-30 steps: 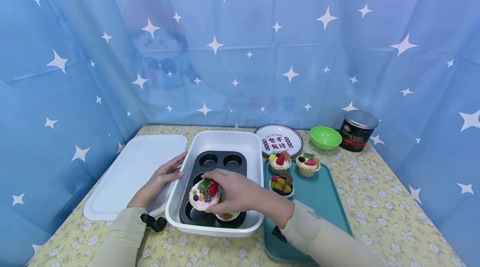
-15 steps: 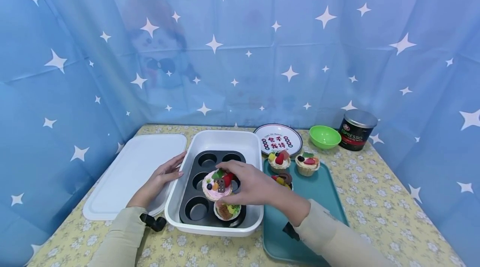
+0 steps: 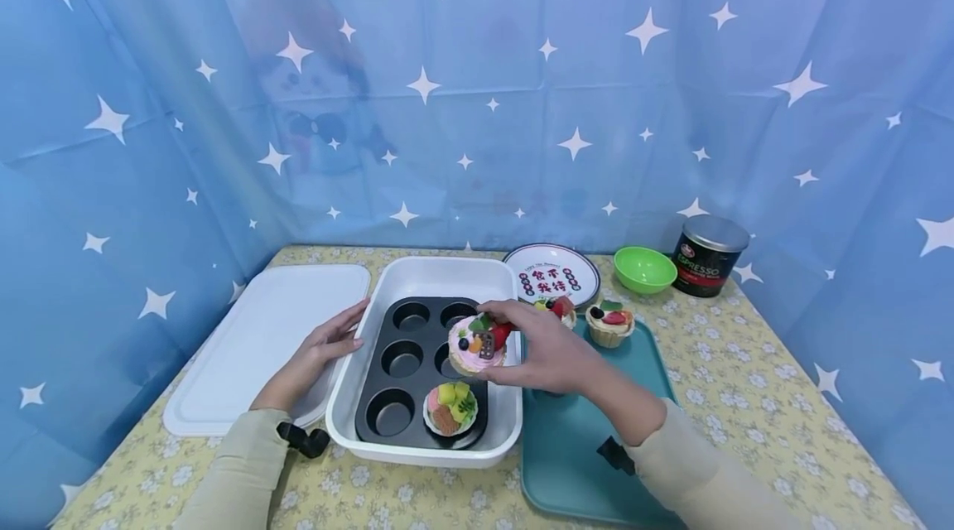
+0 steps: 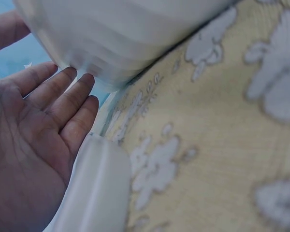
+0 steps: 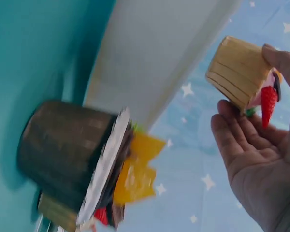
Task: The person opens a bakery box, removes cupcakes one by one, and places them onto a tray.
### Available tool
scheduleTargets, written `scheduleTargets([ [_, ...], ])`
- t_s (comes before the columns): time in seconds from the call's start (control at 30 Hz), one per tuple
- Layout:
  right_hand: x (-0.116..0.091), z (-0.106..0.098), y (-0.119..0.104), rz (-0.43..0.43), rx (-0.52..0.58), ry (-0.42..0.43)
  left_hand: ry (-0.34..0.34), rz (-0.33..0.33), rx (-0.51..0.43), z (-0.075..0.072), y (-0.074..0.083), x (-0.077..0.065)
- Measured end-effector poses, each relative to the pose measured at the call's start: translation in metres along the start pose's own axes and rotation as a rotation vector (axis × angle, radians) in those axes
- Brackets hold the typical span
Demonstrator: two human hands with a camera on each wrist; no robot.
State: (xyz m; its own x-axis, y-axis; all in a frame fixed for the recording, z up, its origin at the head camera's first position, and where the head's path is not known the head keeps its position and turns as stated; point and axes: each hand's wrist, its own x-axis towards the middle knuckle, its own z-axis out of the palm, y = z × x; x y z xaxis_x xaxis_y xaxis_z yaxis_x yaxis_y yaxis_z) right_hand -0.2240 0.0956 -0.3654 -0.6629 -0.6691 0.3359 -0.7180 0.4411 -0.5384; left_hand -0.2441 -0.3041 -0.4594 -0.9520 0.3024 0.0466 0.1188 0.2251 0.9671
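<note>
Two bare hands meet over a patterned yellow tablecloth. Near the centre of the head view, the right hand pinches a small tartlet with pink cream between thumb and fingers, above the right side of a dark six-cup metal muffin pan and near the right wall of the deep white rectangular container around that pan. Left of centre, the left hand has its fingers extended, tips at the container's left rim, gripping nothing. What could go wrong, as a judgement: the grip is high around the shell, so a loose pinch could let the tartlet slip, or a firm squeeze could disturb the topping; carried low, it might knock the container's rim; a hard push from the left fingers might shift the container. The held shell looks ridged and pastry-coloured, its swirled cream topped with a glossy red strawberry and a brown waffle-like square. A round tartlet with yellow pieces sits in the pan's lower right cup. The flat teal tray, lower right, looks smooth; in the right wrist view, a dark-shelled tartlet stands on it, blurred.
</note>
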Motion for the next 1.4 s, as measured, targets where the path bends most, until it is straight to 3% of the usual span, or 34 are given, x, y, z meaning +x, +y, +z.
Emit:
scheduleTargets([
  [0.37,-0.025,-0.027,0.022,0.005,-0.042,0.107,-0.014,0.002,0.004,-0.001,-0.001,0.001],
  [0.73,-0.052,-0.056,0.035,0.196,-0.061,0.156,-0.02,0.023,0.009,-0.002,-0.002,0.0],
  [0.97,-0.071,-0.067,0.051,0.189,-0.101,0.195,-0.019,0.025,0.009,-0.001,-0.001,0.0],
  [1.4,-0.1,-0.087,0.076,0.213,-0.074,0.127,-0.01,0.009,0.012,-0.001,-0.003,-0.001],
])
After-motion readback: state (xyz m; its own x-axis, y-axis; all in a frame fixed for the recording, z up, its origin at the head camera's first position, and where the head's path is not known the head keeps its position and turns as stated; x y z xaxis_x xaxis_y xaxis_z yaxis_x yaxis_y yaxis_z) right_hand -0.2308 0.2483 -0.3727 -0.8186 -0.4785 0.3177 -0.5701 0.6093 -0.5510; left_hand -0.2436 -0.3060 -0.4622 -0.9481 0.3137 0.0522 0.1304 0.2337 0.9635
